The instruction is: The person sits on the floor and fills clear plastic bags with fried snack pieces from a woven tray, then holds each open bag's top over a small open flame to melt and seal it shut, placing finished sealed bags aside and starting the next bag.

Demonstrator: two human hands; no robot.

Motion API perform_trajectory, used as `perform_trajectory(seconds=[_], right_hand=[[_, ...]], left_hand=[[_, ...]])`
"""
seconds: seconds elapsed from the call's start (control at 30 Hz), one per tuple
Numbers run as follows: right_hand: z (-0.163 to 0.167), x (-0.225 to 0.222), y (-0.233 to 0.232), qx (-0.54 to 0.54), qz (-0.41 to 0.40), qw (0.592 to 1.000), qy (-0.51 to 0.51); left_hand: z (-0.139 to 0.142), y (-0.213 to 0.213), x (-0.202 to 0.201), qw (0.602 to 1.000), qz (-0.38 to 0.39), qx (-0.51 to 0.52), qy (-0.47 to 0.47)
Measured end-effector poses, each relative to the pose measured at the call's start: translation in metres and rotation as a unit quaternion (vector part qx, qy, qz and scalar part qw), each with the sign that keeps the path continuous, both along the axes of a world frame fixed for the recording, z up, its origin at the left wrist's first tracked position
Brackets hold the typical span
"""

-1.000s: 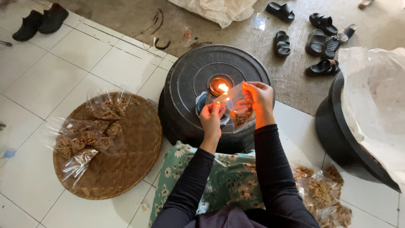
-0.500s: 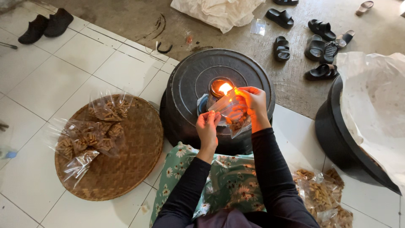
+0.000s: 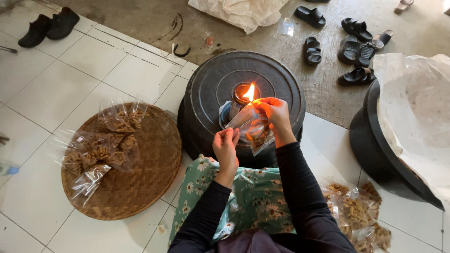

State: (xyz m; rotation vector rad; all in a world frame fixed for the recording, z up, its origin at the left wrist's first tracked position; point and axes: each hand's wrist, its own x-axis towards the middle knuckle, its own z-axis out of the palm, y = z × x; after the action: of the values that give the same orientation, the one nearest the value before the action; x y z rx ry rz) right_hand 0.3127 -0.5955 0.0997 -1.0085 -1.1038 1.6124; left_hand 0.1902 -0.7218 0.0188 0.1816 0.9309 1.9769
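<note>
Both hands gripping a clear snack bag, left hand pinching one edge, right hand the other, mouth stretched taut against the lamp flame just ahead, likely for sealing; woven tray of filled bags leftward.

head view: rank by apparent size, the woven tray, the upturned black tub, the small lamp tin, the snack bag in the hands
1. woven tray and upturned black tub: look alike, not ranked
2. snack bag, held by left hand and right hand
3. lamp tin
</note>
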Motion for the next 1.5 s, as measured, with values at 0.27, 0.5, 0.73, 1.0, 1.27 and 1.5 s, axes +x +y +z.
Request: perform_trajectory(seconds=[0.27,0.5,0.73,1.0,1.27,1.5], right_hand=[[-0.004,0.006,0.015,-0.040,-0.048,0.998,0.010],[-0.003,0.011,0.028,-0.038,-0.075,0.996,0.016],[-0.001,0.018,0.035,-0.028,-0.095,0.995,0.024],[0.004,0.026,0.038,-0.020,-0.124,0.991,0.040],[0.004,0.037,0.047,-0.015,-0.142,0.988,0.052],[0.004,0.049,0.050,-0.016,-0.155,0.985,0.069]], left_hand=[[0.013,0.021,-0.005,0.999,-0.026,-0.005,0.028],[0.016,0.046,-0.003,0.999,-0.031,-0.008,0.026],[0.017,0.065,-0.001,0.998,-0.046,-0.002,0.048],[0.023,0.083,0.002,0.995,-0.054,-0.009,0.088],[0.028,0.100,0.009,0.995,-0.060,0.007,0.084],[0.033,0.107,0.021,0.995,-0.074,0.004,0.070]])
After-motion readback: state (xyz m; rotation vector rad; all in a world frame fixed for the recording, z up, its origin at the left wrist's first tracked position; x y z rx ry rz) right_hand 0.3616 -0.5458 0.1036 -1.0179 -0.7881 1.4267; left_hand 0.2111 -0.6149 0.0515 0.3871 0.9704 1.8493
